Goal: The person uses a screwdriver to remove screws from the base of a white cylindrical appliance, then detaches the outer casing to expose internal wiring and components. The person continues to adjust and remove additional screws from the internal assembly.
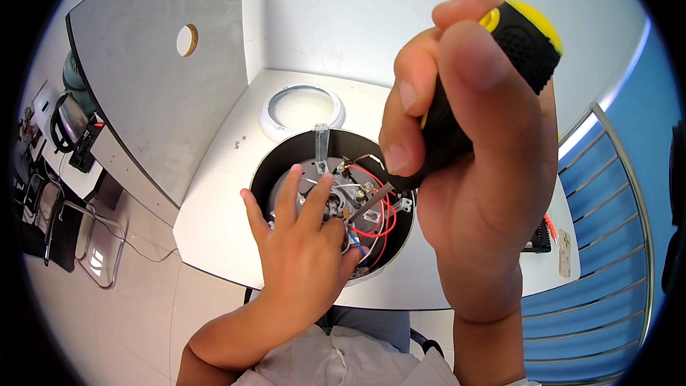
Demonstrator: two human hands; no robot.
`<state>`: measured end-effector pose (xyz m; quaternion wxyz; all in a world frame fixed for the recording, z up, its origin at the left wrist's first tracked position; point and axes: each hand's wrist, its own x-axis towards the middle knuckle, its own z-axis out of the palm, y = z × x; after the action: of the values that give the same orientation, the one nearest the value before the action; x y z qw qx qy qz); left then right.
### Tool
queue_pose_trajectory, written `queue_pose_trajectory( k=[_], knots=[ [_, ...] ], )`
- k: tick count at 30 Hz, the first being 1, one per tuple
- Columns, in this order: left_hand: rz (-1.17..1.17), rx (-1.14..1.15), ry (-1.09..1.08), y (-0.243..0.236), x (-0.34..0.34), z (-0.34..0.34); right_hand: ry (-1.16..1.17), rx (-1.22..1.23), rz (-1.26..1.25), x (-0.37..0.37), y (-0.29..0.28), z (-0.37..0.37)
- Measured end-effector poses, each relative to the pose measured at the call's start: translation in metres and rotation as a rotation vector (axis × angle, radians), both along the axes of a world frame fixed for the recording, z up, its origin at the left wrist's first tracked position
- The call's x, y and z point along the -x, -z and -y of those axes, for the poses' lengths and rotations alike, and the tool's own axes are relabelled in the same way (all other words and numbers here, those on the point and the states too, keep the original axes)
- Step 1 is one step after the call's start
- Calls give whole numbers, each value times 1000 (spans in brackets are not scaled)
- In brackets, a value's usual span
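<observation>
Housing (pixel 286 145): round, dark-walled, open at the top; on the white table (pixel 221 200), directly before the seated person.
Inside it: grey metal plate (pixel 289 175), with small fittings at its middle.
Wiring: red wires (pixel 393 223) looping along the right side of the interior; a blue wire (pixel 361 245) lower down, near the left thumb.
Bracket (pixel 321 149): bare metal strip, upright at the far wall of the housing.
Right hand (pixel 486 136): raised, fingers clamped on the black-and-yellow handle of a screwdriver (pixel 529 46).
Screwdriver shaft: slants down and leftward into the housing; tip beside the left index finger. Seating on a screw cannot be told from here.
Left hand (pixel 304 250): reaching over the near rim, palm down. Outer three fingers spread apart above the plate; index bent, thumb low. Whether those two pinch anything, cannot tell.
White ring (pixel 271 120): flat on the table, just beyond the housing.
Small loose pieces (pixel 241 141): on the table, left of the ring.
Table's right side: black tray (pixel 541 241), partly hidden by the right arm.
</observation>
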<state>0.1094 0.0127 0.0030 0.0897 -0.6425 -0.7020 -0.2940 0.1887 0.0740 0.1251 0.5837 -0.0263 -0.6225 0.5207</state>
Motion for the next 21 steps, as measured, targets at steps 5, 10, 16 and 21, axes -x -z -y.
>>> queue_pose_trajectory(
  k=[5,10,16,21],
  knots=[
    [-4,-46,-9,5,0,0,-57,-35,6,-1,5,-12],
    [31,-13,35,4,3,3,-133,-81,8,0,8,-26],
    [56,-19,57,8,4,5,-266,-87,120,-1,0,-29],
    [67,-16,71,5,3,6,-550,-72,162,-8,6,-58]
  ],
)
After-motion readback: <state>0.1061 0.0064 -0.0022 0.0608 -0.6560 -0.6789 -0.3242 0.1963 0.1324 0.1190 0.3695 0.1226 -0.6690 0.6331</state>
